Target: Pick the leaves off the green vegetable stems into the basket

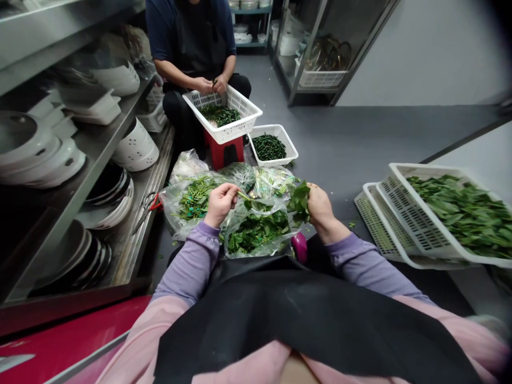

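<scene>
My left hand (220, 202) is closed in a pinch on a thin green stem (244, 196) above an open plastic bag of leafy greens (256, 232). My right hand (318, 205) is closed round a bunch of green leaves (300, 200) just right of the bag. Both hands hover close together over the bag, which rests in front of my black apron. More clear bags of green stems (194, 200) lie on the floor behind it.
A white basket of picked leaves (460, 210) sits on stacked baskets at right. Across from me a seated person works over a white basket (222, 114) on a red stool, another basket of stems (272, 144) beside it. Steel shelves with bowls and scissors (146, 210) stand left.
</scene>
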`<state>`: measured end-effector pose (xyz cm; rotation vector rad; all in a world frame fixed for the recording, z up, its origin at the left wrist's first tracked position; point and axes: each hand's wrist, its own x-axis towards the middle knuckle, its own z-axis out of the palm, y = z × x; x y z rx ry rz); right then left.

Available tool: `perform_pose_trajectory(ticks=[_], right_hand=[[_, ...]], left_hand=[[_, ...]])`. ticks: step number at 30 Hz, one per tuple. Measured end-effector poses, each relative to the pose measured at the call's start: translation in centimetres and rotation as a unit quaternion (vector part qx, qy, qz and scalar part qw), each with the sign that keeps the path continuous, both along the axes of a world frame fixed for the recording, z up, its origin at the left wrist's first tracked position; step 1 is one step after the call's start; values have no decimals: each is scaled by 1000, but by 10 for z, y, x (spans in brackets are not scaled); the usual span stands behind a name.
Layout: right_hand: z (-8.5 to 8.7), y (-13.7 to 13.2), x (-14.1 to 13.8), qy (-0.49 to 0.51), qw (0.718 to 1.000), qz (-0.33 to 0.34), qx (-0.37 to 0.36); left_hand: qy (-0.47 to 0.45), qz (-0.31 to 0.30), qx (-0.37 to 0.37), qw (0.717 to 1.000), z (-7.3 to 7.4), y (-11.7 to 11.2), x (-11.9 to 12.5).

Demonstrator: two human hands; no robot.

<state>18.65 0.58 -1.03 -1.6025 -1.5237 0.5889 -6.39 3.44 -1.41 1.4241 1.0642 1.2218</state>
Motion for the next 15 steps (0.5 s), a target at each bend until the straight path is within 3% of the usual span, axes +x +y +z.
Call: perform_pose_trajectory(ticks=[3,6,10,15], right_hand=[[-2,-8,3,-12,997,71,-9],[-1,-22,-21,-111,980,158,56],[6,-25,-55,-222,954,184,77],[4,-15,-68,-310,925,213,47]], left_hand=[[-14,13,-9,1000,2,2,0],[48,0,19,999,3,-2,7],[95,-15,35,995,1,-10,15],[194,-25,79,977,-3,-15,17]])
